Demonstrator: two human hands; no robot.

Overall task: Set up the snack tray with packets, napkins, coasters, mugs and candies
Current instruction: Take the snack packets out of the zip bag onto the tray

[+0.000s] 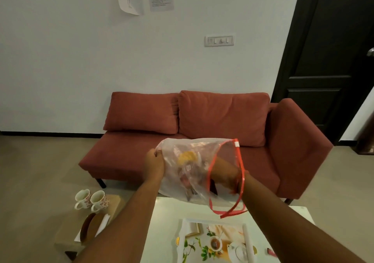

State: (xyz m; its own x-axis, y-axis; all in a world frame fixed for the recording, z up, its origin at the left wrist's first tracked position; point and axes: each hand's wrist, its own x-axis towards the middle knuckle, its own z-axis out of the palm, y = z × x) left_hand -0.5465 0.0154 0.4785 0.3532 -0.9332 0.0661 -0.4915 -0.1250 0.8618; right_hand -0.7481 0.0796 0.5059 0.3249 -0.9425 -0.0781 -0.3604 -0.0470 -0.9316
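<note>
I hold a clear plastic zip bag (190, 173) with a red rim above the far edge of the white table (168, 218). My left hand (154, 164) pinches its closed far-left corner. My right hand (224, 176) is inside the bag's open mouth; what its fingers do is blurred by the plastic. Snack packets, one yellow (187, 157), show through the bag. The printed snack tray (216, 240) lies on the table below my arms. Two floral mugs (92, 200) stand on a low stool at the left, with dark coasters (87, 225) and white napkins (102, 225) beside them.
A red sofa (202, 133) stands right behind the table against the white wall. A dark door (332, 60) is at the right. The low beige stool (66, 240) sits left of the table. A small red item (271, 251) lies at the table's right edge.
</note>
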